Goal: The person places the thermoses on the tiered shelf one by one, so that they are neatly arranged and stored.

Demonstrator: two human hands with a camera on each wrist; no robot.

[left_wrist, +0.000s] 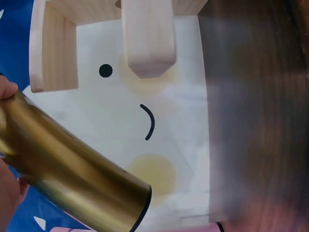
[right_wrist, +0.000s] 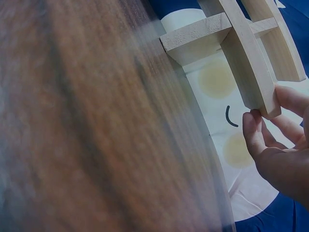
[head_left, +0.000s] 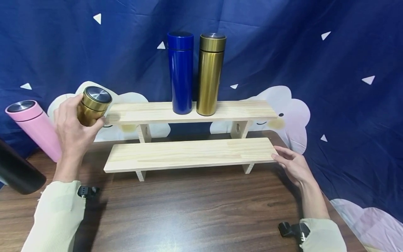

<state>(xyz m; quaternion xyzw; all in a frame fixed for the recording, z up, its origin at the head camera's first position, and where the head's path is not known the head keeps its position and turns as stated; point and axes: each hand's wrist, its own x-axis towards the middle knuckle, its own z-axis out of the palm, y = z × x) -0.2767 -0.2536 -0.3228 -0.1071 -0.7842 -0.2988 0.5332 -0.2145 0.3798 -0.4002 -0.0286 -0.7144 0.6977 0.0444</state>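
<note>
My left hand (head_left: 70, 124) grips a gold thermos bottle (head_left: 94, 105) near its silver-topped lid, holding it tilted off the left end of a two-tier wooden shelf (head_left: 189, 153). In the left wrist view the bottle (left_wrist: 82, 166) slants across, its bottom end free of any surface. At the shelf's right side, my right hand (head_left: 294, 166) pinches the end of the lower board between thumb and fingers, as the right wrist view of that board (right_wrist: 251, 72) also shows. On the upper board stand a blue thermos (head_left: 180, 75) and another gold thermos (head_left: 210, 77), upright, side by side.
A pink thermos (head_left: 37, 127) and a black bottle (head_left: 19, 169) are at the left of the brown wooden table (head_left: 176, 210). Behind the shelf hangs a blue cloth (head_left: 267, 45) with white triangles and cloud faces. The table's right edge slants beside the right forearm.
</note>
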